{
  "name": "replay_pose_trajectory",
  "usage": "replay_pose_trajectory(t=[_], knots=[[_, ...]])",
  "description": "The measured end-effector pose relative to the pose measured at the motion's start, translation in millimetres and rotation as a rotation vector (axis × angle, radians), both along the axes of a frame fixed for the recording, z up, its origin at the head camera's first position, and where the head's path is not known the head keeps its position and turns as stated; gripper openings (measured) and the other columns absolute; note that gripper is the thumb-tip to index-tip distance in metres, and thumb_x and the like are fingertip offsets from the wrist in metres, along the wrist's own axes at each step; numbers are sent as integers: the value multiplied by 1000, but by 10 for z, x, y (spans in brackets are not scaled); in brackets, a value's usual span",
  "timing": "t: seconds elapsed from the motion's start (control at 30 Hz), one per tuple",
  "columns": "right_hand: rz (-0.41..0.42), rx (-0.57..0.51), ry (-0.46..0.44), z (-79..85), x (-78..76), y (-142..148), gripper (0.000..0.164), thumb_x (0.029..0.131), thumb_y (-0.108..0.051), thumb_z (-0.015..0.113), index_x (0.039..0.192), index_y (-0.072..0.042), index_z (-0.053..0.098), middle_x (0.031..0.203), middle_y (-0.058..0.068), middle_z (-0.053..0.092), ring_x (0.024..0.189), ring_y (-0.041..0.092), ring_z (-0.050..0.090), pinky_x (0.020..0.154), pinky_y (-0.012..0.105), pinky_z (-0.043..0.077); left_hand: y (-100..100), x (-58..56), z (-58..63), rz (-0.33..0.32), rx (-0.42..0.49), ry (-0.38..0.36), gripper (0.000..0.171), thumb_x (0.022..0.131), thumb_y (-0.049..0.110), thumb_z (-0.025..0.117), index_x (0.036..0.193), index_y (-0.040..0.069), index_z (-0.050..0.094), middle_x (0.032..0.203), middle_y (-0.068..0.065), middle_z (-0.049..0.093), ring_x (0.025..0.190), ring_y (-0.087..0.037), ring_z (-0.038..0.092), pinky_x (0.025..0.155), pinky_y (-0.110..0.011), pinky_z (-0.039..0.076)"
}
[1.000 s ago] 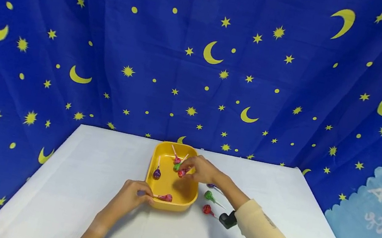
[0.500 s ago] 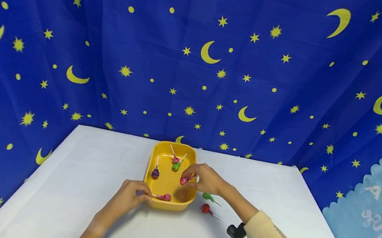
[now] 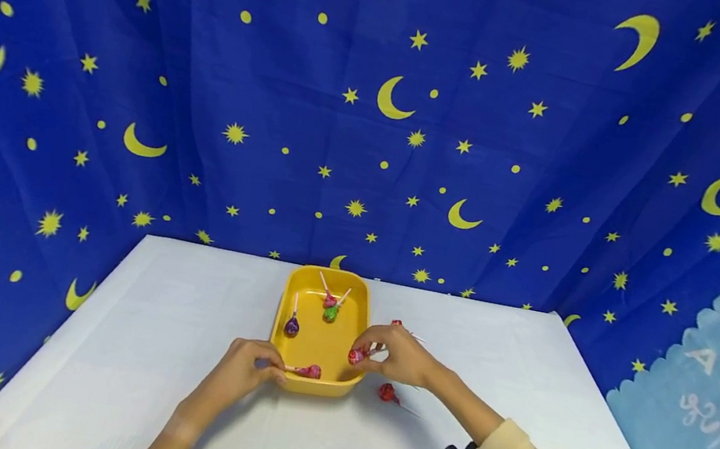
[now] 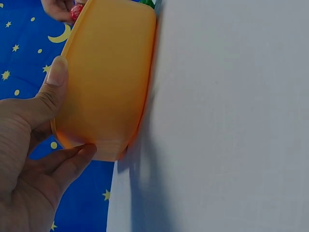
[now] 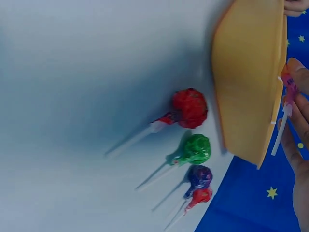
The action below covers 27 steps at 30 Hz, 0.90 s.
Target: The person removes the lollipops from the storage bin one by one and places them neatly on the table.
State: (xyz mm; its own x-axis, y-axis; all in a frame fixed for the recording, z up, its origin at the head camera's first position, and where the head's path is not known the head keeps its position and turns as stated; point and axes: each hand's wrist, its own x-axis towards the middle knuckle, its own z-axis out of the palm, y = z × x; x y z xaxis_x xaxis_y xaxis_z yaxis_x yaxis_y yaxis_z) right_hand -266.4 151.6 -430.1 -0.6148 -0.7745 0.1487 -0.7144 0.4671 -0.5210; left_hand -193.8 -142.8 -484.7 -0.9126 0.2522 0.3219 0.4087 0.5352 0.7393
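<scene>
A yellow plastic tray [image 3: 317,388] stands on the table. My left hand [image 3: 246,364] grips its near left corner, thumb at the rim and fingertips under the wall in the left wrist view. Over the tray's right rim, my right hand [image 3: 401,354] pinches a pink-red lollipop [image 3: 356,356], its white stick [image 5: 279,137] angled away in the right wrist view. Inside the tray are a purple lollipop [image 3: 292,327], a green lollipop [image 3: 330,315] and a pink lollipop [image 3: 329,301]. Another pink lollipop [image 3: 310,371] lies by the near wall, its stick toward my left fingers.
Right of the tray lies a row: a red lollipop [image 5: 189,108], a green lollipop [image 5: 196,149], a purple lollipop [image 5: 199,177] and a lighter red lollipop [image 5: 202,195]. A white cloth covers the table [image 3: 175,305]. Behind hangs a blue curtain [image 3: 321,115] with moons and stars.
My right hand has drawn back from inside the tray to its right rim, bringing the pink-red lollipop along. A red lollipop behind that hand now shows. The left hand stays at the corner.
</scene>
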Motion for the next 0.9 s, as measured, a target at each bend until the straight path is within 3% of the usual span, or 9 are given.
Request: replay_pose_trajectory(t=[0.2, 0.57, 0.9], knots=[[-4, -14, 34, -54, 60, 109, 31, 87, -25, 75, 113, -7, 71, 106, -2, 73, 93, 7, 64, 84, 26, 56, 11, 5, -2, -2, 0, -9, 7, 74, 16, 82, 77, 15, 75, 80, 11, 71, 82, -10, 67, 86, -38, 55], [27, -94, 43, -98, 143, 214, 23, 85, -23, 78, 104, -10, 74, 97, -6, 72, 80, 4, 59, 69, 26, 56, -20, -4, -4, -11, -6, 7, 7, 74, 21, 81, 77, 18, 75, 81, 11, 72, 82, -10, 68, 86, -38, 55], [22, -102, -24, -160, 215, 300, 20, 85, -17, 77, 104, -14, 72, 96, -5, 71, 83, 5, 63, 70, 22, 57, -11, -7, -1, -8, -7, 13, 8, 73, 18, 82, 77, 16, 75, 80, 10, 72, 82, -11, 68, 87, -40, 55]])
